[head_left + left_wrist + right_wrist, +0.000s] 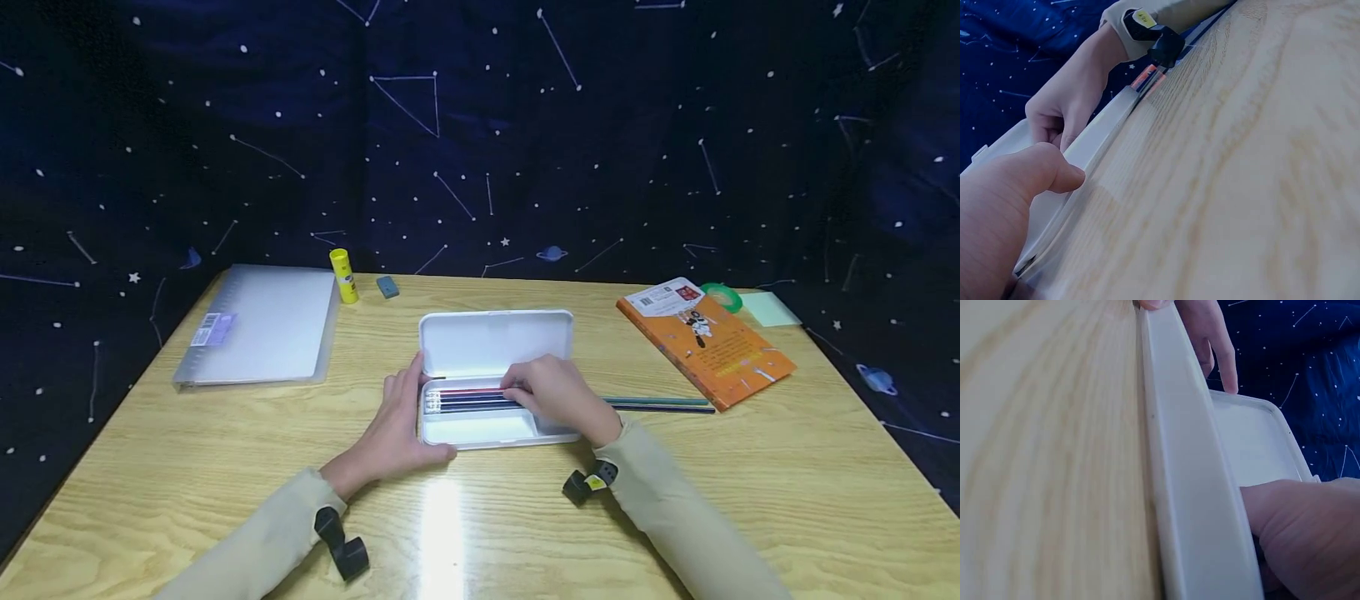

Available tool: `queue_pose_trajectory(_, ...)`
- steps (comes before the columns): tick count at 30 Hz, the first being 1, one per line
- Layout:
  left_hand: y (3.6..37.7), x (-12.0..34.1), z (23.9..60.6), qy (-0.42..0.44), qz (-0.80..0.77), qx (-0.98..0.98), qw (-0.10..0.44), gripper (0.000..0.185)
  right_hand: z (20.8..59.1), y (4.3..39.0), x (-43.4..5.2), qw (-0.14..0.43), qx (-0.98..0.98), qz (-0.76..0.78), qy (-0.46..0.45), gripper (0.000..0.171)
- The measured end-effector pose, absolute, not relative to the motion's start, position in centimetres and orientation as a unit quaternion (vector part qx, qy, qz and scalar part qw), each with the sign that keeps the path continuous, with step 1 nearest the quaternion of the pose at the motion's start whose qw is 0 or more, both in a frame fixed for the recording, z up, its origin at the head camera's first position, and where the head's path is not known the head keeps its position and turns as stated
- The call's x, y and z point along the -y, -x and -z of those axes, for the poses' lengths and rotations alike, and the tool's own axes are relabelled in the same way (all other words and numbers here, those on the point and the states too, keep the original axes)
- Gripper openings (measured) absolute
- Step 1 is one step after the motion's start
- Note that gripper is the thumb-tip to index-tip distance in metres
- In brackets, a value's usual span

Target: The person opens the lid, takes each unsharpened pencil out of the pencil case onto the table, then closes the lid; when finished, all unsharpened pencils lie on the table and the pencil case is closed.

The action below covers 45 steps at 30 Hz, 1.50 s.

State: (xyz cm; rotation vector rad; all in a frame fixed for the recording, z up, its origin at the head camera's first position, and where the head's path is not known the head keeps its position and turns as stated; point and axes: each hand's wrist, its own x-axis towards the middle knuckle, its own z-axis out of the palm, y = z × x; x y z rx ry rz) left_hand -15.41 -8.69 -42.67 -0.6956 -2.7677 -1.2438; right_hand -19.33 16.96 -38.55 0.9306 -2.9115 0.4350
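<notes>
A white pencil case (pixel 480 433) lies with its lid (pixel 495 343) raised at the back. Several pencils (pixel 468 402), dark ones and a red one, lie side by side inside, pale ends to the left. My left hand (pixel 397 425) holds the case's left end, thumb at the front rim and fingers along the side. Over the case's right half, my right hand (pixel 555 392) curls its fingers and thumb onto the pencils, pinching at the red one; the fingertips partly hide what they hold. In the right wrist view, the case's front wall (pixel 1191 456) hides its inside.
Green and dark pencils (pixel 660 405) lie on the table right of the case, near an orange book (pixel 705 346). Behind that are green tape (pixel 722 296) and pale paper (pixel 771 309). A clear folder (pixel 258 333), yellow glue stick (pixel 343 277) and blue eraser (pixel 387 287) stand or lie back left.
</notes>
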Motion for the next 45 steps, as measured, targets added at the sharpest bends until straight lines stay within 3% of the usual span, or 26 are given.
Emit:
queue_pose_trajectory(10,15.1,8.8,42.6,0.216,0.395,0.893,0.009,0.133,38.6,18.8,-16.4,0.01,0.949,-0.154,-0.275,0.012)
queue_pose_trajectory(17,15.0,8.9,42.6,0.212,0.394,0.894,0.011,0.133,38.0,18.2,-17.6,0.04,0.948,-0.166,-0.268,0.013)
queue_pose_trajectory(24,15.2,8.7,42.8,0.215,0.389,0.896,0.012,0.133,38.1,16.4,-23.3,0.069,0.947,-0.222,-0.22,0.006)
queue_pose_trajectory(34,15.2,8.1,42.8,0.218,0.394,0.893,-0.004,0.132,39.1,12.6,-32.6,0.094,0.955,-0.217,-0.178,0.008)
queue_pose_trajectory(39,15.1,8.5,43.0,0.217,0.391,0.895,0.005,0.132,38.8,12.1,-34.8,0.097,0.957,-0.198,-0.189,0.012)
queue_pose_trajectory(45,15.4,8.9,42.8,0.226,0.39,0.893,0.015,0.132,38.6,13.3,-35.0,0.054,0.958,-0.193,-0.207,0.012)
